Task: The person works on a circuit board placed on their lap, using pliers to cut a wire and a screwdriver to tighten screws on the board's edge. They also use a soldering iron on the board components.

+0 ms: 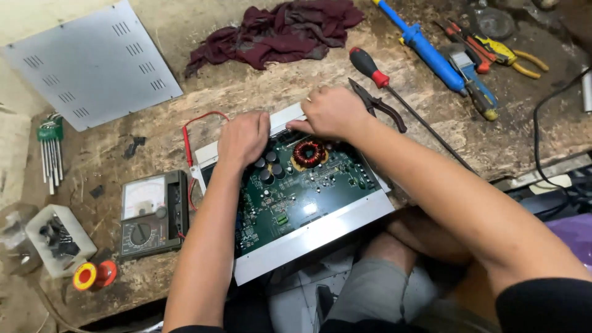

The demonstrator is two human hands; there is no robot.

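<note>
I am looking down at my two bare hands working over an opened electronic unit (296, 203), a flat metal case with its green circuit board (302, 185) exposed, lying tilted on a rough wooden bench (246, 86) with its near edge hanging off the bench over my knees. My left hand (243, 139) is resting knuckles up on the far left corner of the case, fingers curled down over the rim; I cannot tell whether it is gripping anything. My right hand (333, 112) is pressing against the far rim of the case, fingers bent narrow and tucked under, and what they pinch is hidden. Just in front of my right hand, a copper wire coil (309, 153) is sitting on the board, with a cluster of dark round capacitors (268, 168) beside it, close under my left hand. To the left of the case, a meter with a dial (153, 213) is lying flat, its red lead (188, 145) curling up past my left wrist. Farther left are a set of hex keys (50, 151), a small white box of parts (58, 239) and a spool of solder (94, 275) close to the bench's near edge. A grey vented metal cover (92, 61) is lying at the far left. A dark red rag (277, 31) is bunched at the far side. Close to my right hand, pliers (377, 105) and a red-handled screwdriver (370, 66) are lying, with a blue tool (425, 46) and more hand tools beyond, leaving a stretch of bare wood right of my forearm.
</note>
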